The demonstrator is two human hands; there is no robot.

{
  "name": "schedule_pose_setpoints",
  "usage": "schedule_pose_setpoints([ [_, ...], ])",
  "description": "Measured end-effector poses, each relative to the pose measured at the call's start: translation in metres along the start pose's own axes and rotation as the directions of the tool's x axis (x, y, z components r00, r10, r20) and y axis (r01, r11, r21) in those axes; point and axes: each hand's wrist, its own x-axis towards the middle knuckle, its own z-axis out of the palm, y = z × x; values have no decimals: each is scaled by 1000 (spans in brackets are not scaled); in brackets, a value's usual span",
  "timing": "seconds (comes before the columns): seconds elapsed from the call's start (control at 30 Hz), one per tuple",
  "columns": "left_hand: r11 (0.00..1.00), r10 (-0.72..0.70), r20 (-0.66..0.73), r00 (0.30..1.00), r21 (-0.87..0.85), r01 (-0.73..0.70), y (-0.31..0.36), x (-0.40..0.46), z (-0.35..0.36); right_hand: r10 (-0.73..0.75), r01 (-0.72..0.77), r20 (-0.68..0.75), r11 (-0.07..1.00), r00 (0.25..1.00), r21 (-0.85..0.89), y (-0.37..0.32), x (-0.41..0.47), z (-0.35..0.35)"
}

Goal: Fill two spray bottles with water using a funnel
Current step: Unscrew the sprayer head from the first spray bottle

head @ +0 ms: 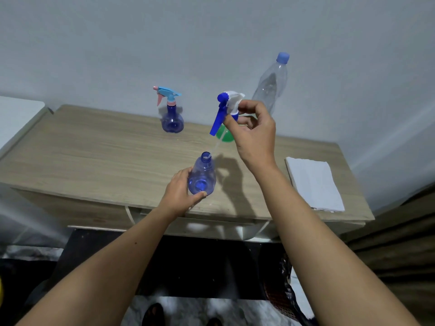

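Status: early stage, by my judgement. Of the 2 spray bottles, the near spray bottle stands on the counter with its neck open and looks empty. Its trigger head is held above it, with the tip of the dip tube at the bottle mouth; whether the head is coming out or going in cannot be told. The far spray bottle stands capped near the wall, left of centre, with no water visible in it. The green funnel lies on the counter behind the right hand, mostly hidden. The clear water bottle stands capped at far right. A folded white cloth lies at near right.

Left hand: curled around the near spray bottle's lower body, steadying it on the counter.

Right hand: raised, fingers pinched on the trigger head's collar.

Remaining: both fills appear outstanding.
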Motion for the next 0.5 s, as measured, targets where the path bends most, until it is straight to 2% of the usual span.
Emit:
schedule_pose_setpoints([
  [0.3,1000,-25,3,1000,6,25,1,3,2,-8,4,-101,999,995,-40,-8,10,-38],
  [0.5,1000,-19,-2,1000,10,19,-2,4,3,57,-79,-118,977,991,-197,37,-1,-50],
])
